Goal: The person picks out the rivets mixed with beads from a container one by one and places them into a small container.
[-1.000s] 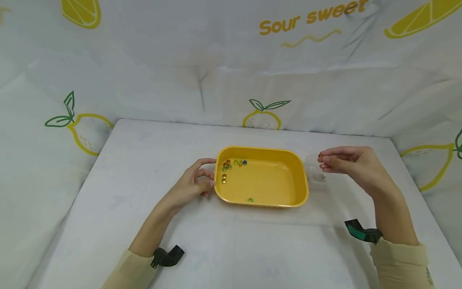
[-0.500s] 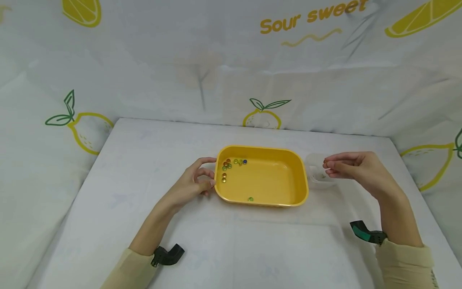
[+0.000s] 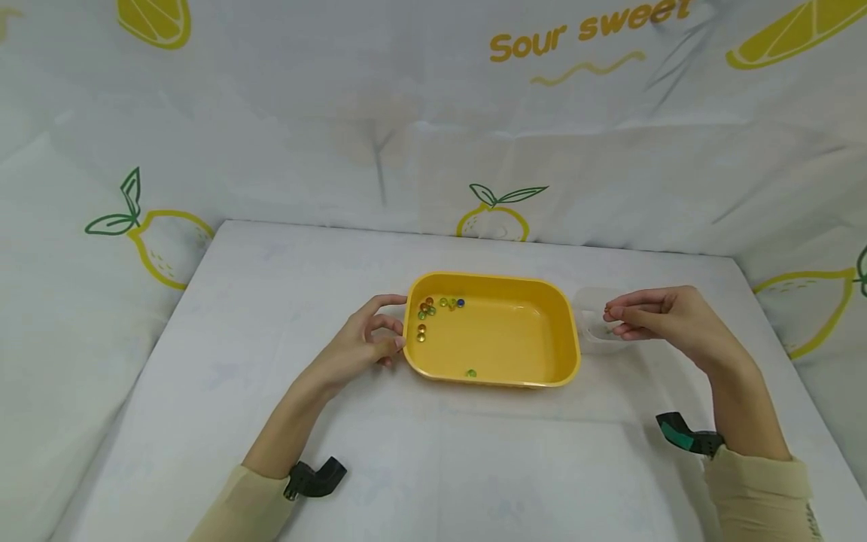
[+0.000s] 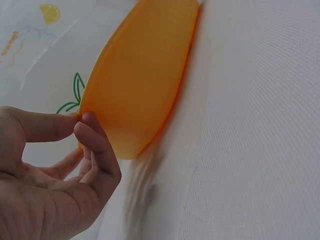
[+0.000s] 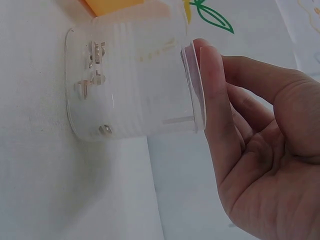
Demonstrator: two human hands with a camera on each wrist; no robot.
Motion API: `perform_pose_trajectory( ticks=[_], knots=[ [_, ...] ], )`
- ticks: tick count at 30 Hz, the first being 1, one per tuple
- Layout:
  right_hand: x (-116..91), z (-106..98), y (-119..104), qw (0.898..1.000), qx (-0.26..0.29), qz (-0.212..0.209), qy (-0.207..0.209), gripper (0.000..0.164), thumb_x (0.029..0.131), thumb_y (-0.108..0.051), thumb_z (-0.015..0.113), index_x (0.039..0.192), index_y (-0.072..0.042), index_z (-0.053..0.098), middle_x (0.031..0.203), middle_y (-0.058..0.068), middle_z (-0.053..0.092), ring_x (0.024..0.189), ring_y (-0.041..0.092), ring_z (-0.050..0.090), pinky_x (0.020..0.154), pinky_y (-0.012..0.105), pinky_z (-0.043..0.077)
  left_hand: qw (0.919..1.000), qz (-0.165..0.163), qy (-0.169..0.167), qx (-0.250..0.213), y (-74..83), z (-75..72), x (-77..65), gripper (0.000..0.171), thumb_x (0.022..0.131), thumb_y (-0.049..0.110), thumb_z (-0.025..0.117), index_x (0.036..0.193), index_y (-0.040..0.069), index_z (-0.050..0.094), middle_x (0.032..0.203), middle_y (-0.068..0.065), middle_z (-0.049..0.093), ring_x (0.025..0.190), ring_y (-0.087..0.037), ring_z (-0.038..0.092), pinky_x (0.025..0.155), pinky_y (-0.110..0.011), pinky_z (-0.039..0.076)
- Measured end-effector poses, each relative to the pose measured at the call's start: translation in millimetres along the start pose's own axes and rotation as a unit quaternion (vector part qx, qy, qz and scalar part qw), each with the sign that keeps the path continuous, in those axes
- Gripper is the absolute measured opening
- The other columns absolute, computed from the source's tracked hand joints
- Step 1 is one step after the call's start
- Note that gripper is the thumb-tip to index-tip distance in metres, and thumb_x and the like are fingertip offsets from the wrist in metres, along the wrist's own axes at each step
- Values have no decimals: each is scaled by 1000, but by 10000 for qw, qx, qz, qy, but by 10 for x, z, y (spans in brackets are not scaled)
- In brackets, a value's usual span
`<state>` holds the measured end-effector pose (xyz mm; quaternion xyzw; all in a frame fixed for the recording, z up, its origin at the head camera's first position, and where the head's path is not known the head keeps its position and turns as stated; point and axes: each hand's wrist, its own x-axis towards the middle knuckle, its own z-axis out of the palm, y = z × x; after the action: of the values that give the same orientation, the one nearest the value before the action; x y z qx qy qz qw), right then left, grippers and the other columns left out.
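A yellow plastic basin [image 3: 501, 339] sits on the table with several small glass marbles [image 3: 427, 309] inside, mostly along its left end. My left hand [image 3: 359, 342] holds the basin's left rim, fingertips and thumb against the edge in the left wrist view. To the basin's right stands a clear plastic container [image 5: 140, 85], with several marbles [image 5: 97, 52] visible near its bottom. Over the container's open top, my right hand [image 3: 667, 320] pinches a small reddish-brown marble [image 3: 607, 313] between thumb and fingers. In the right wrist view that marble is hidden by the fingers.
A white cloth [image 3: 501, 467] covers the table, whose back edge meets a lemon-printed curtain [image 3: 305, 150]. Dark bands [image 3: 317, 478] with wrist cameras sit on both forearms. One green marble [image 3: 471, 373] lies apart near the basin's front wall.
My right hand has moved a little right and down over the clear container, still pinching the marble, then slightly left. The left hand and basin stay in place.
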<state>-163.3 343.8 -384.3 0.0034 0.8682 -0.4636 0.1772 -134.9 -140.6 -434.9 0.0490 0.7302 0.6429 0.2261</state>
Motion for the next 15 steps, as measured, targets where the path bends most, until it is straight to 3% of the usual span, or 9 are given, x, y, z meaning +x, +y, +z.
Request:
perform_pose_trajectory(
  ticks=[15],
  knots=[
    [-4,25,-26,9998,-156,-72,44,45,107,-24,71,134,12,66,103,-7,84,90,16,83,82,33,67,9998,162,-56,43,-3,-22,1,67,99,3,67,160,18,45,116,-12,64,82,-26,65,71,-29,58]
  ],
)
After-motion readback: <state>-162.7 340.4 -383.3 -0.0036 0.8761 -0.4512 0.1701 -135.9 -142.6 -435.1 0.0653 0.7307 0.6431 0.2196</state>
